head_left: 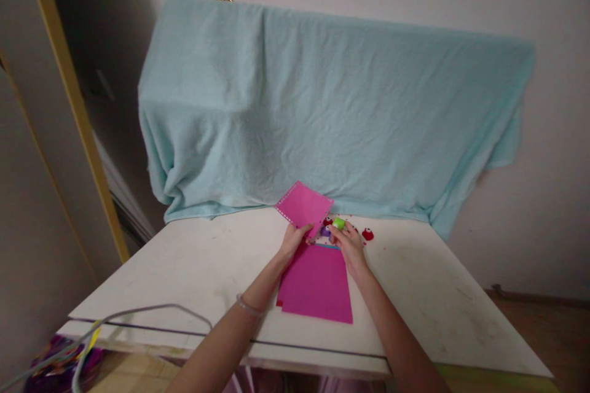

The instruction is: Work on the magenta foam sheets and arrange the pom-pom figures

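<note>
My left hand (293, 242) is closed on the lower edge of a pink sheet (304, 206) that has a row of small punched holes along its edges. The sheet is tilted up above the table. Between the fingers of my right hand (349, 247) is a small bright green piece (338, 223), too small to make out its kind. Just behind my hands lie a purple piece (325, 231) and a dark red piece (327, 221). A larger, plain pink sheet (317, 285) lies flat between my forearms, with a bit of red showing under its left corner.
Another red piece with a white spot (367, 234) lies right of my right hand, among tiny red bits. A light blue cloth (341, 104) hangs behind the white table (221, 270). A grey cable (138, 309) crosses the table's front left edge.
</note>
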`<state>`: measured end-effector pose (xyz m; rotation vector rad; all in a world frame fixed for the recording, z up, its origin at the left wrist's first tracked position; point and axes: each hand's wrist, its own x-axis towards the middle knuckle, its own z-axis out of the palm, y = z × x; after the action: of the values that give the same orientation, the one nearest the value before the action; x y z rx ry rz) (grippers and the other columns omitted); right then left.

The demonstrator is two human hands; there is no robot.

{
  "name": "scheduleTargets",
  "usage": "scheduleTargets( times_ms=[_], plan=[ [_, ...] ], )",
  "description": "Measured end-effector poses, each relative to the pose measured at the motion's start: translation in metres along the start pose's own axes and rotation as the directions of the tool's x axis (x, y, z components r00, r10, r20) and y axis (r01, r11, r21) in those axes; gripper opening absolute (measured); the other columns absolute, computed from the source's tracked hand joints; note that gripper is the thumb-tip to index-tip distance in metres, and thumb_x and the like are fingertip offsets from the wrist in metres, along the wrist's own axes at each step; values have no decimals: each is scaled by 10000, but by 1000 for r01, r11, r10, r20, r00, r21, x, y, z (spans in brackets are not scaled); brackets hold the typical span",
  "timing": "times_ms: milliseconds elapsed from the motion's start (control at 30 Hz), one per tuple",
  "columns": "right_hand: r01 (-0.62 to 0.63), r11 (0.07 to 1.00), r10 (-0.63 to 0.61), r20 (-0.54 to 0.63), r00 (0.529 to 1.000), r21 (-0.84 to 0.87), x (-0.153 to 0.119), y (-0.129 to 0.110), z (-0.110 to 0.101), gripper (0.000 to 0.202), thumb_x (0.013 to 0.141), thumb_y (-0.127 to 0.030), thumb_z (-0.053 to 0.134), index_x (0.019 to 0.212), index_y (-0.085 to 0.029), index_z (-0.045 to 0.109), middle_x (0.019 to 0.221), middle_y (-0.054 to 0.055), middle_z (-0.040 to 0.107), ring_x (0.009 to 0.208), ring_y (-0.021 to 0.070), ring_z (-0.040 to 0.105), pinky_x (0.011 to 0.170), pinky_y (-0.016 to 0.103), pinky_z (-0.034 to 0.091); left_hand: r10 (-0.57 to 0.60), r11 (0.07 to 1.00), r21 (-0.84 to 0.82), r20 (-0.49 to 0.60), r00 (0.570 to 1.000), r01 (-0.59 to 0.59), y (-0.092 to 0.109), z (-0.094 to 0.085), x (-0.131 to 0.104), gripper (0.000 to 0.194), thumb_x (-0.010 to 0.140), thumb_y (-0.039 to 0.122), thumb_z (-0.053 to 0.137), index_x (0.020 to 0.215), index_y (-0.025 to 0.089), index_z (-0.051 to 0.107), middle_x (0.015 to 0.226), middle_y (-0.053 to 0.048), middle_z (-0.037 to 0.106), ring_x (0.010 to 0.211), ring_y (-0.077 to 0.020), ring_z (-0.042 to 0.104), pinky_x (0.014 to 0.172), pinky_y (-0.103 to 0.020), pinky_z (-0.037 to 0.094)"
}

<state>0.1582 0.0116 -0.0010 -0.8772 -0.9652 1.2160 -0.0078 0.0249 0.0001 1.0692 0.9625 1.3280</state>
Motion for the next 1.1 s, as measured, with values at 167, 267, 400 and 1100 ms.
scheduleTargets(
  times_ms=[167,267,400,1100],
  plan=[
    [7,1000,-6,17,1000,-20,1,1,-1,359,661,-364,813,897,-182,612,632,-31,611,492,99,507,494,231,449,0,1000,-15,-3,1000,0,-1,1,0,239,687,352,697,693,129,612,490,-12,587,395,-120,487,431,-238,371],
    [10,999,-10,10,1000,-38,2,1,-2,340,676,-368,803,876,-178,603,607,-35,598,481,94,496,480,220,426,-10,1000,-16,-6,1000,10,-3,0,1,250,686,357,699,730,123,622,510,-12,600,408,-122,497,438,-238,381],
    [29,999,-28,13,1000,-40,3,2,-3,329,695,-363,792,887,-178,600,613,-38,599,483,91,497,482,217,421,-5,1000,-18,-15,1000,5,-5,-2,2,264,692,363,698,769,120,631,542,-19,619,426,-128,517,450,-242,394],
    [162,913,-141,82,987,-375,-13,-3,10,420,756,-510,707,1032,-211,606,713,-1,647,525,141,583,479,238,456,-8,999,-39,46,999,10,-1,-2,1,332,703,418,715,606,130,580,481,-14,556,404,-102,470,455,-242,365]
  ],
)
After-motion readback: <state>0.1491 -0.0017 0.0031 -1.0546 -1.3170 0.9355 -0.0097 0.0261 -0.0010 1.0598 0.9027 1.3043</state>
